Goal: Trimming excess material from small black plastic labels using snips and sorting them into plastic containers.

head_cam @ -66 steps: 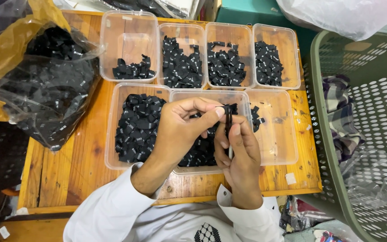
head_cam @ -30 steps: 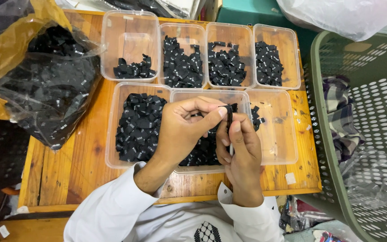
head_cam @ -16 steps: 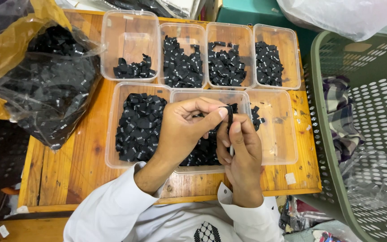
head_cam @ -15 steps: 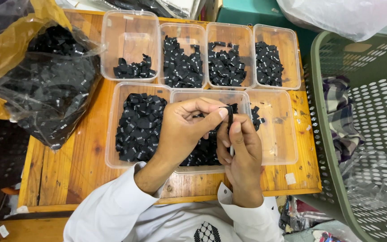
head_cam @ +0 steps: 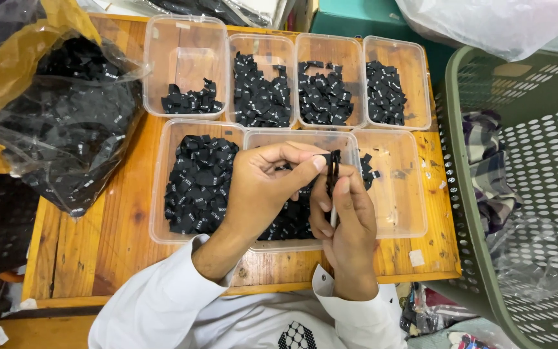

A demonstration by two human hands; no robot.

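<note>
A: Labels, small and black: one stack (head_cam: 334, 169) pinched upright between both hands, over the middle tub (head_cam: 350, 139) of the near row.

B: Fingers?

A: Left hand (head_cam: 259, 190) closed, thumb and forefinger tip on the stack's top edge. Right hand (head_cam: 347, 223) curled shut around its lower part; something thin and pale shows beside the right fingers (head_cam: 323, 203), cannot tell what.

B: Around them?

A: Below the fingers, the middle tub holds loose labels. Left of the left hand, a fuller tub (head_cam: 198, 184). Right of the right hand, a nearly bare tub (head_cam: 392, 187) with a few pieces. Beyond the fingertips, four more tubs in a row (head_cam: 285, 81). Far left of the hands, a plastic bag (head_cam: 59, 123) of the same black pieces. All on a wooden bench (head_cam: 117, 239). Green basket (head_cam: 518, 194) well to the right.

B: Risks?

A: My judgement: the stack is thin and held only at the edges. A loosened pinch could fan it, and pieces would fall into the tub underneath and mix with the wrong lot. Tubs sit touching, so a stray piece could cross a rim easily.
</note>
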